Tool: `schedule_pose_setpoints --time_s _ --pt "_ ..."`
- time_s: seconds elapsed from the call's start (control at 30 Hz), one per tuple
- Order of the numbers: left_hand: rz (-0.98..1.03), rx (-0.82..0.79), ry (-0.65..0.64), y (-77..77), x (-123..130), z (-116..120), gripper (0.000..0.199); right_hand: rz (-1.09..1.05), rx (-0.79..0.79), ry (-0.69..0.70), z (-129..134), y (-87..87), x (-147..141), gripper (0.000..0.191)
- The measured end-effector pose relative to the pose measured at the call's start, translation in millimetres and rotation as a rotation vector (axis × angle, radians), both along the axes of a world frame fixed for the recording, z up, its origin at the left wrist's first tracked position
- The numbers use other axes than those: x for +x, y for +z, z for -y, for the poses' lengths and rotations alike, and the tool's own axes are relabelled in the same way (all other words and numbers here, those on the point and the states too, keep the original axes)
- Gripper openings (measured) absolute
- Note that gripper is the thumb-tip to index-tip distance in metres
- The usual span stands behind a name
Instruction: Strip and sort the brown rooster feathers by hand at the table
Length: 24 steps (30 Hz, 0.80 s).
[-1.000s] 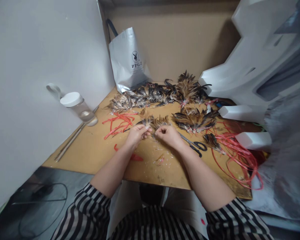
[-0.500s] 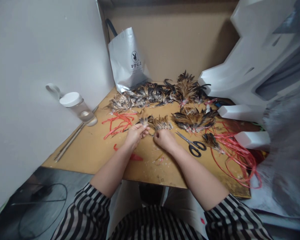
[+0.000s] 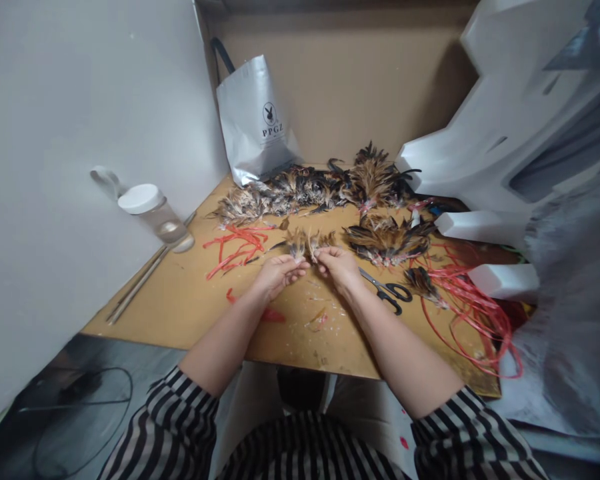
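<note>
My left hand (image 3: 281, 272) is closed in a pinch on the base of a small bunch of brown feathers (image 3: 296, 241), which stands up from the fingertips. Close beside it, my right hand (image 3: 337, 265) pinches brown feathers (image 3: 316, 243) at their lower ends; how many is hidden. More feathers show behind the right fingers, and I cannot tell whether they are held or lie on the table. Just right of my right hand lie black-handled scissors (image 3: 395, 292), with part of the blades hidden. Below my hands are light scraps (image 3: 322, 317) on the table.
Feather heaps (image 3: 300, 190) run along the back, and tied feather bunches (image 3: 390, 240) lie right of centre. Red plastic strips (image 3: 237, 248) are at left, with more red strips (image 3: 480, 307) at right. A silver bag (image 3: 255, 120), a lidded bottle (image 3: 155, 213) and sticks (image 3: 137, 287) stand or lie around.
My right hand has lifted from the tabletop and moved toward my left hand, now with feathers at its fingertips. My left hand has shifted slightly right with its bunch.
</note>
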<state>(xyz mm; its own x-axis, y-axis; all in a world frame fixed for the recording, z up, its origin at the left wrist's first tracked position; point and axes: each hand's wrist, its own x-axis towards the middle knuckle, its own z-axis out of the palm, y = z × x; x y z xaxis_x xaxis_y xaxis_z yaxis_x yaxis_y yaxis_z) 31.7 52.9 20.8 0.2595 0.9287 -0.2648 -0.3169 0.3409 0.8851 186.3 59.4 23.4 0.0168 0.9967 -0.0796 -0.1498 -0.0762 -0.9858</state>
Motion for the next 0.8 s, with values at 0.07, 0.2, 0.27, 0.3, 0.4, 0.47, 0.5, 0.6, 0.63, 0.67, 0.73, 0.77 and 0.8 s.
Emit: schedule_pose_setpoints --time_s 0.07,0.2,0.27,0.3,0.4,0.47,0.5,0.6,0.63,0.67,0.73,0.77,0.8 --pt "0.007 -0.013 -0.024 0.8 1.7 1.7 0.015 0.065 0.08 -0.06 2.4 -0.2 -3.8 0.02" --pt "0.055 -0.049 -0.048 1.4 4.7 3.0 0.01 0.159 0.231 -0.127 6.1 -0.7 -12.3 0.016" --pt "0.081 -0.066 -0.044 1.0 5.7 2.8 0.008 0.172 0.268 -0.145 7.5 -1.1 -16.1 0.016" --pt "0.093 -0.072 -0.041 0.7 6.2 2.7 0.007 0.181 0.28 -0.151 8.1 -1.7 -17.6 0.015" --pt "0.125 -0.079 -0.034 0.2 7.5 3.3 0.003 0.25 0.335 -0.165 9.1 -5.3 -20.5 0.014" --pt "0.132 -0.084 -0.036 0.5 8.6 4.2 0.001 0.316 0.379 -0.182 9.2 -8.6 -21.6 0.014" --pt "0.133 -0.087 -0.037 0.7 9.1 4.6 0.001 0.342 0.396 -0.192 9.0 -10.2 -22.0 0.014" --pt "0.154 -0.088 -0.031 1.4 10.2 5.6 0.002 0.343 0.401 -0.208 8.7 -13.0 -23.9 0.015" --pt "0.165 -0.087 -0.028 1.6 10.4 5.7 0.002 0.317 0.389 -0.207 8.8 -13.1 -24.8 0.015" --pt "0.174 -0.084 -0.026 1.8 10.4 5.8 0.003 0.281 0.374 -0.205 8.9 -12.9 -25.8 0.015" --pt "0.174 -0.072 -0.03 1.9 10.1 5.6 0.006 0.193 0.33 -0.192 9.3 -12.1 -27.9 0.015" --pt "0.166 -0.064 -0.035 1.8 9.8 5.5 0.008 0.146 0.304 -0.18 9.5 -11.6 -28.8 0.015" --pt "0.157 -0.054 -0.04 1.6 9.4 5.2 0.009 0.098 0.274 -0.162 9.6 -11.1 -29.5 0.016"
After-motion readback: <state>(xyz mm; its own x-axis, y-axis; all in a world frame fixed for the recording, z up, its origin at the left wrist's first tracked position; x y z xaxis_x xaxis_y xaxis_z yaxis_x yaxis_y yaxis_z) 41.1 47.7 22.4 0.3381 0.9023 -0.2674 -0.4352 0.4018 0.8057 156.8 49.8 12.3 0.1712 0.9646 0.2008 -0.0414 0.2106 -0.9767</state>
